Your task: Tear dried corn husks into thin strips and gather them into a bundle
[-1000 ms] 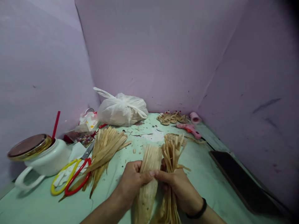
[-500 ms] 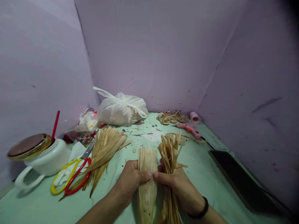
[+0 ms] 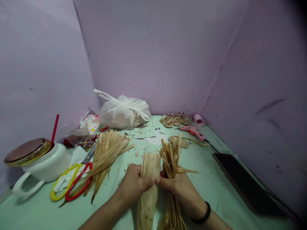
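My left hand (image 3: pixel 137 182) is closed on a wide, flat dried corn husk (image 3: pixel 148 203), its thumb pressed across the front. My right hand (image 3: pixel 178 188) is closed around a bundle of narrow husk strips (image 3: pixel 170 159), with the thumb and finger meeting the wide husk's right edge beside my left thumb. Both the husk and the bundle stand roughly upright in view, their lower ends running out of the bottom of the picture. The right fingers behind the bundle are mostly hidden.
Left lie scissors (image 3: pixel 72 182) with yellow and red handles, a husk pile (image 3: pixel 107 153) and a white mug (image 3: pixel 51 163). A tied plastic bag (image 3: pixel 124 111) sits behind. To the right are woven pieces (image 3: pixel 175 120), a pink glue gun (image 3: pixel 193 131), a pink roll (image 3: pixel 199 120) and a dark phone (image 3: pixel 247 185).
The wide husk's lower end has swung slightly left. A loose strip on the bundle now sticks out farther right. Both hands keep their grip, and the view has shifted a little.
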Demonstrator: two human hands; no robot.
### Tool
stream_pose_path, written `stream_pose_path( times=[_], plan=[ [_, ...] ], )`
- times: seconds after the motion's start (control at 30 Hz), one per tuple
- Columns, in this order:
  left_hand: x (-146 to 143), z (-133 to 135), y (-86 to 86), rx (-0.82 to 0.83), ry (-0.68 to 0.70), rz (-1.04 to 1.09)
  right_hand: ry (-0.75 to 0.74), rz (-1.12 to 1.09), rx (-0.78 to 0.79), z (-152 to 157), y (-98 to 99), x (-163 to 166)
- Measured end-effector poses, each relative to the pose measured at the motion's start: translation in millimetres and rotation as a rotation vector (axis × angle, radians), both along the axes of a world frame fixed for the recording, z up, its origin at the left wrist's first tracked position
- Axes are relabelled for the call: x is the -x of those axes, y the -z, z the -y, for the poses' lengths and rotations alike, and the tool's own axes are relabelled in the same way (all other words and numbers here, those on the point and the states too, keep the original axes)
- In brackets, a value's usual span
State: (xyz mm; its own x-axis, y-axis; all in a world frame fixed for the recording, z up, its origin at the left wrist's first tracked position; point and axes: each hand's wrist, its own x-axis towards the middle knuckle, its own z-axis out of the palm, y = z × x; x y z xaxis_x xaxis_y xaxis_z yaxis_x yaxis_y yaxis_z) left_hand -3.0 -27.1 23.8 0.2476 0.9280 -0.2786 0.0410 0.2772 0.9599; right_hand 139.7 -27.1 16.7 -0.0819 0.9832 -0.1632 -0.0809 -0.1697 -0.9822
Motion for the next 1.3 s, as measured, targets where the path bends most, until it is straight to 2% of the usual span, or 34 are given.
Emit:
stream_pose_path(
  times=[0.27, 0.4, 0.53, 0.63, 0.77, 0.97, 1.17, 1.3],
  plan=[
    [-6.6, 1.6, 8.0, -0.023, -0.079, 0.005, 0.053, 0.175, 0.01, 1.6, -9.2, 6.2],
    [-8.8, 2.8, 12.5, -0.02, -0.117, 0.04, 0.077, 0.168, 0.048, 3.0, -12.1, 9.4],
    [-13.4, 3.2, 14.9, 0.05, -0.151, 0.153, 0.056, 0.117, 0.05, 4.5, -5.7, 9.0],
    [-15.0, 2.1, 14.3, 0.101, -0.146, 0.24, 0.037, 0.024, 0.038, 4.0, -0.8, 6.2],
    [-9.4, -1.6, 10.9, 0.122, -0.07, 0.353, 0.011, -0.183, 0.101, 1.3, 1.2, -0.6],
    [-1.0, -6.9, 11.7, 0.158, -0.079, 0.359, 0.005, -0.45, 0.243, -1.4, -0.9, -5.2],
    [9.1, -16.4, 13.7, 0.165, -0.141, 0.329, -0.011, -0.675, 0.345, -9.5, -13.5, -23.6],
    [22.2, -24.1, 10.2, 0.174, -0.19, 0.302, -0.083, -0.753, 0.273, -15.1, -28.9, -53.1]
  ],
)
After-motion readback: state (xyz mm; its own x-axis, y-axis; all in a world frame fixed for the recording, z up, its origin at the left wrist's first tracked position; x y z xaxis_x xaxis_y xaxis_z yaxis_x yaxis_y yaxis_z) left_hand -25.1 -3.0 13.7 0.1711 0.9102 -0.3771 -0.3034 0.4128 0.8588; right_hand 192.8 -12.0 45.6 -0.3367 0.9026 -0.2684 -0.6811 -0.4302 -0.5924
